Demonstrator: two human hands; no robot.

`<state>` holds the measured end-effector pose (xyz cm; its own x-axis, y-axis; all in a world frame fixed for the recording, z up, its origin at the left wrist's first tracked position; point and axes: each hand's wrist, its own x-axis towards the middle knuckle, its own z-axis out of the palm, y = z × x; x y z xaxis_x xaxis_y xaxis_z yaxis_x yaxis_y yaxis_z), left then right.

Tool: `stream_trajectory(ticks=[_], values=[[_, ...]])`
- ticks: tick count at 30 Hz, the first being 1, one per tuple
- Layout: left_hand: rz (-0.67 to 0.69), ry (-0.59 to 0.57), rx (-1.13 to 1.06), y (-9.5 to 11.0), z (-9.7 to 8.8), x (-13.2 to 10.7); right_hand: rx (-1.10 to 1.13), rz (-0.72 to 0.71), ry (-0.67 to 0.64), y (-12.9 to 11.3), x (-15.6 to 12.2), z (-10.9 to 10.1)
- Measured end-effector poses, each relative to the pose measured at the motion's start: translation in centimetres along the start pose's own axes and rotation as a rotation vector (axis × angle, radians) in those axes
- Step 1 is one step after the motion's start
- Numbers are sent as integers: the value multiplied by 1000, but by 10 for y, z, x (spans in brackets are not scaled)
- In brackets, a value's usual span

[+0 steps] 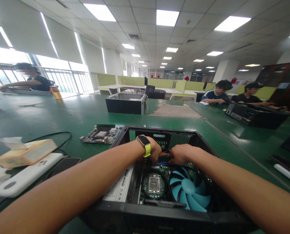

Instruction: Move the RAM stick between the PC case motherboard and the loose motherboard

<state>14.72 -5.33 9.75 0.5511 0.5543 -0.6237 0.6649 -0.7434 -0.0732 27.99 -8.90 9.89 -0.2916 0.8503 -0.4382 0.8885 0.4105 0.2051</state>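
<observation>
An open black computer case (159, 214) lies in front of me, and both my hands reach into its far part. My left hand (156, 150), with a lime-strapped watch (145, 144) on the wrist, has its fingers bent down around something I cannot make out. Facing it, my right hand (181, 153) is closed in a similar way, fingertips mostly hidden. Red wires and a dark strip show between the two hands. Below them are the motherboard's CPU socket (154, 184) and a large blue fan (189, 187). A labelled power supply (120, 185) sits at the case's left.
A loose motherboard (103, 134) lies beyond the case's left corner. Further left are a tissue box (25, 152), a white power bank (28, 175) and a black cable. Another case (125, 104) stands farther back. People work at the left and right, one near a case (254, 113).
</observation>
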Motion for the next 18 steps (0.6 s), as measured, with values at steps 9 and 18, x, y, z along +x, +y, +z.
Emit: stream_trajectory(ticks=[9,18], values=[[19,-16,28,-2,2,4,-1,-6,3,-1,-2,-2],[32,-12,-11,-2,4,6,-14,-19,4,-1,-1,0]])
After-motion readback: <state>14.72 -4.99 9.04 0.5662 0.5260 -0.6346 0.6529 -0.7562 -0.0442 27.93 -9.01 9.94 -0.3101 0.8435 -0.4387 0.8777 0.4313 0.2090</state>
